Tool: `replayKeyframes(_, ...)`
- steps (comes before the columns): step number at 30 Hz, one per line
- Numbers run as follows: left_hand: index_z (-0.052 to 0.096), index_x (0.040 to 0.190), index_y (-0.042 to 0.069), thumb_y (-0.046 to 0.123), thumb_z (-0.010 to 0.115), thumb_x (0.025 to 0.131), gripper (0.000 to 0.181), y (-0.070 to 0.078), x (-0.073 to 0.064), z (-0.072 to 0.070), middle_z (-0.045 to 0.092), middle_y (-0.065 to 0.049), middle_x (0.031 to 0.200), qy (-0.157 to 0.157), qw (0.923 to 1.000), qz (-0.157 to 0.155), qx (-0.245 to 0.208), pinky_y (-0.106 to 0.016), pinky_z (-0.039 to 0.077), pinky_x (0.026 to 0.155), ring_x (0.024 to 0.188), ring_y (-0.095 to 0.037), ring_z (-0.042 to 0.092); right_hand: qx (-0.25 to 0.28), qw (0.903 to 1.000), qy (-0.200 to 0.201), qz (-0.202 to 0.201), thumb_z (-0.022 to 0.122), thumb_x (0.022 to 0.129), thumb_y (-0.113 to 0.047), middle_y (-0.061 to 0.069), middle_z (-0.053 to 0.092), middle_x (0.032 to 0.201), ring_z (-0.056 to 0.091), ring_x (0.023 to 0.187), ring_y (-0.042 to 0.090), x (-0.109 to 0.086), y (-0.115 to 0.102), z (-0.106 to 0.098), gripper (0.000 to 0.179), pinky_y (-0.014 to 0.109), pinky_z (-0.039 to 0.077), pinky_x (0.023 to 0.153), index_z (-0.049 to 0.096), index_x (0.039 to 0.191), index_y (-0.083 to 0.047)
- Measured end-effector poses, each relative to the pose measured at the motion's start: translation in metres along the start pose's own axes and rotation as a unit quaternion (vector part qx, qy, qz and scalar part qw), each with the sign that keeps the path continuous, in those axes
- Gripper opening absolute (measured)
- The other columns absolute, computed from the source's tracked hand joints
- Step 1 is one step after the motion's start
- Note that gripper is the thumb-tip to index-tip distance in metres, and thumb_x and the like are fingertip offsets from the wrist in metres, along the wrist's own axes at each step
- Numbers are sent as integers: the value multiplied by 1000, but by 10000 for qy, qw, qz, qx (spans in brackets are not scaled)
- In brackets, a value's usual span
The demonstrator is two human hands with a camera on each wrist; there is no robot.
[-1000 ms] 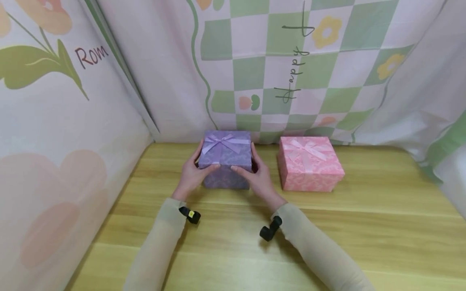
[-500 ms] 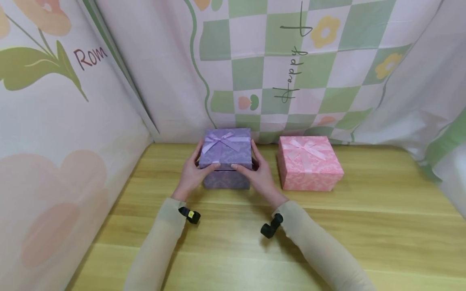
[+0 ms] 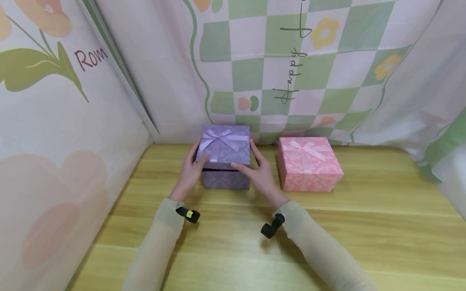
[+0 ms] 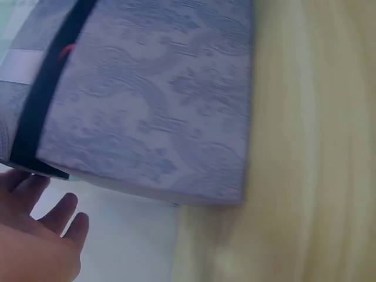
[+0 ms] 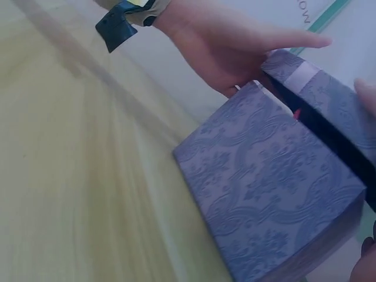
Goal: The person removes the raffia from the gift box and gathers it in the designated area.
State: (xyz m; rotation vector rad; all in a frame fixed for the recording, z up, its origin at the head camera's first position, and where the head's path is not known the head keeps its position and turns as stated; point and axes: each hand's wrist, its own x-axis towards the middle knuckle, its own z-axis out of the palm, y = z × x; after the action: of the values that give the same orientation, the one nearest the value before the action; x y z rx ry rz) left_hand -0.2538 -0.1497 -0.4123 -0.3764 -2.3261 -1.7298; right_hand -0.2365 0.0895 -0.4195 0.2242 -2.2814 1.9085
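Note:
A purple patterned gift box (image 3: 225, 180) sits on the wooden table, and its lid (image 3: 233, 145), tied with a lilac ribbon bow, is raised and tilted above it. My left hand (image 3: 190, 171) holds the lid's left side, thumb over the front left corner. On the other side my right hand (image 3: 261, 173) grips the lid, its thumb at the front edge. A dark gap shows between lid and box. Inside that gap a small red bit (image 5: 297, 113) appears in the right wrist view; its kind cannot be told.
A pink gift box (image 3: 309, 163) with a pink bow stands to the right, its lid on. Behind the wooden table (image 3: 233, 242) hangs a checkered curtain (image 3: 287, 68), and a floral-print cloth wall (image 3: 65, 161) rises on the left.
The purple lid has risen off its box, and the gap at the front has widened. My left thumb has shifted from the lid's front edge up towards its left corner.

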Motion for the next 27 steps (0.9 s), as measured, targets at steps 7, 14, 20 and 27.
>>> replayKeyframes(7, 29, 162, 17, 27, 64, 103, 69, 13, 2, -5, 34, -13, 160, 65, 9980, 454, 444, -46, 29, 116, 143, -28, 35, 189, 9990, 190, -357, 77, 94, -31, 3, 39, 159, 36, 144, 22, 2, -14, -8, 73, 34, 29, 117, 42, 156, -19)
replayKeyframes(14, 33, 159, 7, 20, 70, 99, 71, 23, 1, -4, 39, -19, 147, 224, 9926, 972, 688, -46, 37, 107, 132, -29, 35, 694, 9955, 376, -532, 73, 97, -16, 8, 52, 150, 56, 126, 30, 1, -27, -13, 59, 36, 48, 102, 50, 151, -14)
replayKeyframes(20, 34, 156, -2, 15, 70, 99, 70, 26, -1, -3, 47, -20, 138, 175, 9906, 1162, 699, -44, 43, 104, 122, -30, 48, 660, 9927, 619, -791, 72, 96, -5, 6, 58, 144, 60, 120, 26, 0, -32, -16, 56, 31, 52, 96, 54, 148, -16)
replayKeyframes(27, 35, 153, -7, -2, 69, 95, 67, 27, -2, 1, 48, -24, 140, 177, 9917, 1259, 174, -43, 45, 106, 123, -34, 52, 772, 9861, 872, -1182, 71, 90, 11, 9, 62, 139, 63, 110, 31, -1, -38, -18, 56, 38, 51, 96, 59, 142, -7)
